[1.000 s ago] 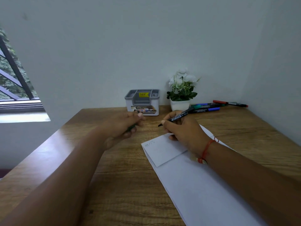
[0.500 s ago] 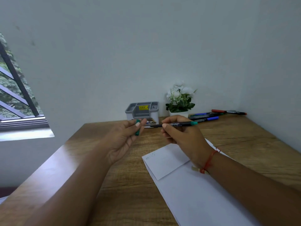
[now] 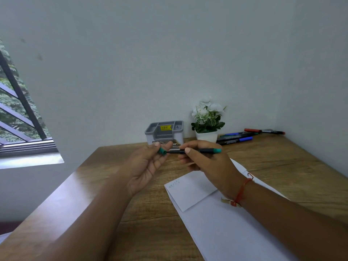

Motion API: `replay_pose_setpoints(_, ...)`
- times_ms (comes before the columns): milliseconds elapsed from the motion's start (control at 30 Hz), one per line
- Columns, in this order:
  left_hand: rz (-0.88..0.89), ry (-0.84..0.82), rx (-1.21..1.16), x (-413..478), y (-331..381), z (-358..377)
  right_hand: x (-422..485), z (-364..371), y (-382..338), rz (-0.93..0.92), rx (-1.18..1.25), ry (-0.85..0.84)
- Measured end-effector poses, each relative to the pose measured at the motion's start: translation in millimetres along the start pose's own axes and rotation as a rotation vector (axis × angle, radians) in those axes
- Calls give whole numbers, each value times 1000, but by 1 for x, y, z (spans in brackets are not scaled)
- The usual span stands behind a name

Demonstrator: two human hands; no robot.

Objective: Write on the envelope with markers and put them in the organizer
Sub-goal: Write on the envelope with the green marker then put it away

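wooden table (image 3: 282,161) | envelope (image 3: 216,223) | organizer (image 3: 164,131) | potted plant (image 3: 207,127) | markers (image 3: 237,138) at back right

Home desk corner: organizer (image 3: 164,132), potted plant (image 3: 207,121), window (image 3: 17,113).

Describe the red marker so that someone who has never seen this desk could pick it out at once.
Find the white flower pot at the back of the wooden desk, by the wall. To its right lies a cluster of markers. The red marker is the one farthest right, nearest the corner, with a red cap and red end, unlike the blue marker and its dark neighbours.
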State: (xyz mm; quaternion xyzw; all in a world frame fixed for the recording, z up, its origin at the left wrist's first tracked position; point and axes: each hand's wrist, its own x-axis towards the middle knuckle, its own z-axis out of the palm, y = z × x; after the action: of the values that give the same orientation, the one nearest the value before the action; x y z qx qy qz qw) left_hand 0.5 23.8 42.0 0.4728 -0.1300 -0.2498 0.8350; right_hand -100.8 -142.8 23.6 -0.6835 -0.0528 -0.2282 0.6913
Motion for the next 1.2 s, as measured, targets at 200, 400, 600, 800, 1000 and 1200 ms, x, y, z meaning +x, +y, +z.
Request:
replay_pose_setpoints(200, -7, -17, -2, -2, -3, 4, 1, 0, 3, 1, -39, -6)
replay_pose_setpoints(400, -2, 10, 16, -4, -6, 7, 3, -5, 9, -36, -195, 36)
replay_pose_setpoints(600, -30, -2, 80, -8, -10, 11, 6, -7, 9, -68, -184, 68)
replay_pose_setpoints(800, 7, -22, 21, -9, -16, 15, 9, -14, 5, -10, -18, 76)
replay_pose_setpoints(1000, 46, -37, 8, -10, -18, 18, 9, -11, 3, 68, 129, 74)
replay_pose_setpoints(1200, 207, 41, 67, -9, -6, 20, 11, -11, 1, 194, 304, 59)
